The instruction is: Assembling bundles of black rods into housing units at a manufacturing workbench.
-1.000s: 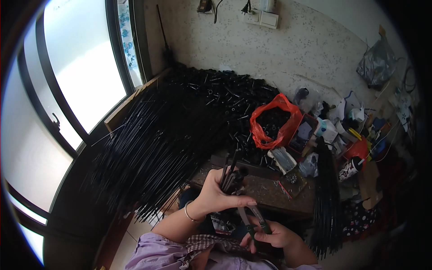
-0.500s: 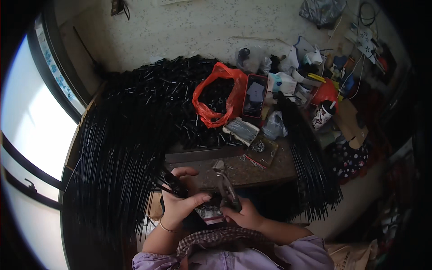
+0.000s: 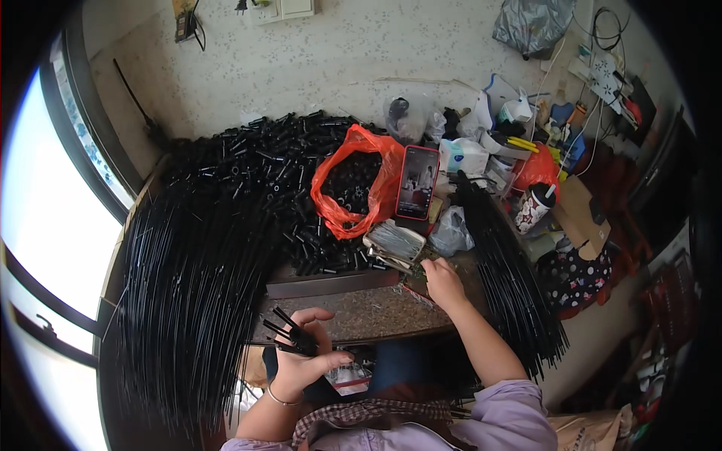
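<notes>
Much looks left to handle: black rods [image 3: 188,301] mass at left, loose tubes [image 3: 289,150] heap the table [image 3: 361,316]; what is finished, I cannot tell. The left hand [image 3: 295,368] holds black pieces [image 3: 302,342] in curled fingers, thumb apart. The right hand [image 3: 444,283] bends beside metal pins [image 3: 397,239], its grip unclear. Window [image 3: 49,195], patterned wall [image 3: 316,60], phone [image 3: 416,184], cup [image 3: 532,210] run rightward.
</notes>
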Available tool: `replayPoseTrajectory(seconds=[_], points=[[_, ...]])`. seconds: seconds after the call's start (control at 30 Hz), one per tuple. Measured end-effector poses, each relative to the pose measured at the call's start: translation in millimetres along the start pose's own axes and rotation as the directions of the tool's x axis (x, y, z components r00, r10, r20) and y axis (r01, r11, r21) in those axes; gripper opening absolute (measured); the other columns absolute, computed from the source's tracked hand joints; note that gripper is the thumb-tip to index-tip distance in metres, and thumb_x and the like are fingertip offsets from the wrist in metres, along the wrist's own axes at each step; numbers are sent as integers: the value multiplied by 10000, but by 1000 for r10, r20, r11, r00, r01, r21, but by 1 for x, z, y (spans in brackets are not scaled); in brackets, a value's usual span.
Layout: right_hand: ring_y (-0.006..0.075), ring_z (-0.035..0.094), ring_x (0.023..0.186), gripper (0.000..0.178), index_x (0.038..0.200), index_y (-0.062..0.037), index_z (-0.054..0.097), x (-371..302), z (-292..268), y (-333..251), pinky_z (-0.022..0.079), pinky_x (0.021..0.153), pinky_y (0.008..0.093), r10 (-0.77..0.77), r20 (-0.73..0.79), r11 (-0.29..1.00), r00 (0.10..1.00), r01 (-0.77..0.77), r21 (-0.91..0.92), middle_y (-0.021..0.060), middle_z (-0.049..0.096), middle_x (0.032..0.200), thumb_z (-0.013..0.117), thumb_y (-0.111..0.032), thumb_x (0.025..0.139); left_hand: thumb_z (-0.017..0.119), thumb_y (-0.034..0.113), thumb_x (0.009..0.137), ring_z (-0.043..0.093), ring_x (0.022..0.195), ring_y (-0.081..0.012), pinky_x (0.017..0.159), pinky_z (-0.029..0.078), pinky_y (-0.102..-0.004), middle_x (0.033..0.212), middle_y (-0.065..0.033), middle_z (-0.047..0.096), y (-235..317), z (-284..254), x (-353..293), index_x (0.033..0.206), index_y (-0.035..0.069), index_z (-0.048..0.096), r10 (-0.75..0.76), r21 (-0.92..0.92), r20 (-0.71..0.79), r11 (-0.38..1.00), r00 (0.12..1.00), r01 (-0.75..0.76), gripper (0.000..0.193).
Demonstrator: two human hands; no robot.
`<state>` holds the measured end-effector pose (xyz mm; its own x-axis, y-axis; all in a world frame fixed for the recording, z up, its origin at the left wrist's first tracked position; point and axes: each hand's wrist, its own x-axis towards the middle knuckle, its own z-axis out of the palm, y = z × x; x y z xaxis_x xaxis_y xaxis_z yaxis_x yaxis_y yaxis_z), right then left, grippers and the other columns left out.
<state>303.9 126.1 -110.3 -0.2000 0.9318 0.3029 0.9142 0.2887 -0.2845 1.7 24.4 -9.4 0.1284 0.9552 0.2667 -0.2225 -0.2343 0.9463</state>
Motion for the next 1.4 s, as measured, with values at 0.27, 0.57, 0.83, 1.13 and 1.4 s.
replayPoseTrajectory(seconds=[0.27, 0.57, 0.83, 1.13, 1.4], points=[[387, 548, 886, 257, 968, -9, 509, -5, -7, 2, 435, 753, 447, 182, -101, 971, 978, -162, 175, 210, 578, 914, 618, -66, 742, 823, 68, 584, 463, 505, -31, 473, 332, -168, 573, 24, 529, -4, 3, -1, 952, -4, 555, 23, 54, 66, 998, 998, -26, 461], [96, 514, 587, 206, 892, -40, 472, -40, -76, -167, 407, 524, 211, 251, 155, -193, 956, -107, 975, 44, 552, 727, 632, 1, 769, 829, 103, 603, 404, 546, 8, 505, 311, -150, 601, 85, 464, 7, 33, -4, 1167, -19, 514, 30, 82, 96, 996, 995, -38, 657], [83, 528, 752, 253, 922, -29, 465, -74, -88, -221, 425, 716, 214, 221, 67, -233, 973, -14, 972, 31, 535, 815, 655, 6, 759, 844, 158, 584, 410, 569, -5, 530, 323, -158, 640, 82, 472, 19, 36, -26, 1174, -25, 513, 150, 86, 0, 985, 989, -149, 701], [81, 517, 730, 274, 961, -34, 431, -87, -85, -239, 412, 655, 201, 261, -167, 11, 951, 170, 985, 50, 541, 846, 629, -4, 774, 849, 238, 576, 515, 707, -48, 670, 419, -195, 765, 8, 551, 13, 39, -42, 1231, -14, 453, 163, 88, -62, 984, 985, -157, 806], [101, 527, 629, 346, 938, -25, 448, -56, -90, -213, 430, 565, 214, -35, -36, -24, 999, 35, 999, 33, 527, 759, 706, 10, 709, 791, 99, 655, 587, 822, -97, 741, 448, -214, 834, -42, 635, 43, 15, -29, 1223, -49, 445, 38, -12, 351, 999, 936, -36, 682]])
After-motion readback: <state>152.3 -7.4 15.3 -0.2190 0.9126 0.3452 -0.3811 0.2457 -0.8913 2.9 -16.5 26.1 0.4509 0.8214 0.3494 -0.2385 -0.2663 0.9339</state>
